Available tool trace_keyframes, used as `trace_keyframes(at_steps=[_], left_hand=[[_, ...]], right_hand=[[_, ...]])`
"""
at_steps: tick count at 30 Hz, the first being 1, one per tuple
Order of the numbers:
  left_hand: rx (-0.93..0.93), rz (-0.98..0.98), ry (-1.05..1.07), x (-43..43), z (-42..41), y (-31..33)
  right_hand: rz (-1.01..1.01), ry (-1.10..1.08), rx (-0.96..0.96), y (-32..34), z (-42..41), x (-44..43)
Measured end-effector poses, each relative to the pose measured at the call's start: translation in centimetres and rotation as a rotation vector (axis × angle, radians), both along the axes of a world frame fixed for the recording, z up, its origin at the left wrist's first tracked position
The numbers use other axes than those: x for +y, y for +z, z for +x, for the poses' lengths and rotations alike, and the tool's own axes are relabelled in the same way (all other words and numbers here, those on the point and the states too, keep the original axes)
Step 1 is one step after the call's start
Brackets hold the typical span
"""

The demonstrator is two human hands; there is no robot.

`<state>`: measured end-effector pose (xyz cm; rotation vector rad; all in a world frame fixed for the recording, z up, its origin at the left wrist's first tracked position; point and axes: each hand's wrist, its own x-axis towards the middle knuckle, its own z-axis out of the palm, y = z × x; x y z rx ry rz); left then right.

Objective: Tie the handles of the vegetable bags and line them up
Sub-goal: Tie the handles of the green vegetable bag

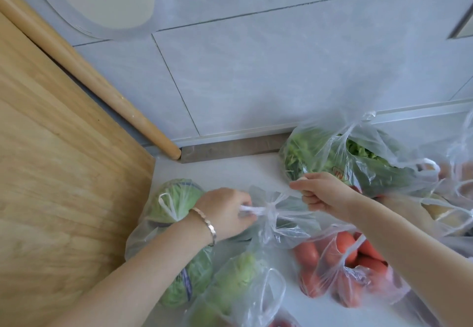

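I see the clear bag (281, 226) sitting on the white desk (230, 170), directly between both hands. The left hand (225, 214) is curled tight round one twisted handle (249, 210), just left of the knot (271, 207). The right hand (322, 194) pinches the second handle (285, 194) at the bag's upper right, fingers closed. A cabbage bag (176, 198) lies behind the left wrist, a tomato bag (327, 270) beneath the right forearm, and a leafy greens bag (320, 152) beyond the right hand
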<state>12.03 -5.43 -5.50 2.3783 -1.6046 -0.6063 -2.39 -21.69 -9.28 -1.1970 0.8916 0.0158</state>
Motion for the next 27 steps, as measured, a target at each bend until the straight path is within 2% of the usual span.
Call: trace_keyframes(at_steps=[1,3,6,9,11,15,17,19,20,22,24,25,27], left_hand=[[-0.145,0.011,-0.094,-0.1,-0.6,0.0],[-0.372,-0.093,-0.384,0.4,-2.0,-1.1],[-0.386,-0.038,-0.696,2.0,-3.6,-3.2],[-0.306,-0.027,-0.749,3.0,-1.2,-5.9],[-0.121,-0.065,-0.577,3.9,0.9,-7.2],[0.411,-0.061,0.103,4.2,2.3,-7.8],[0.825,-0.144,0.545,3.1,2.8,-7.1],[1.348,-0.214,0.952,1.8,3.4,-6.2],[1.576,-0.258,1.085,1.4,3.4,-5.7],[1.847,-0.391,1.161,0.8,2.8,-4.4],[1.889,-0.469,1.074,0.1,1.7,-3.0],[1.835,-0.466,1.003,-0.3,0.9,-2.4],[1.600,-0.401,0.864,-0.7,-0.7,-2.2]], right_hand=[[-0.108,0.029,0.049,-0.1,0.6,0.0],[-0.354,0.089,0.140,-0.8,1.9,-0.1],[-0.530,0.194,0.260,-3.5,3.3,-0.2],[-0.480,0.182,0.381,-6.4,3.3,-0.5],[-0.383,0.094,0.408,-7.6,3.4,-0.5],[-0.249,-0.084,0.368,-8.0,3.5,0.0],[-0.155,-0.231,0.288,-7.1,3.2,0.2],[0.008,-0.392,0.158,-5.2,2.6,0.3],[0.112,-0.440,0.072,-3.9,2.3,0.4],[0.291,-0.404,-0.104,-1.1,1.8,0.8],[0.326,-0.257,-0.207,1.3,1.4,1.8],[0.303,-0.182,-0.224,2.2,1.3,2.5],[0.255,-0.040,-0.233,3.2,1.1,4.0]])
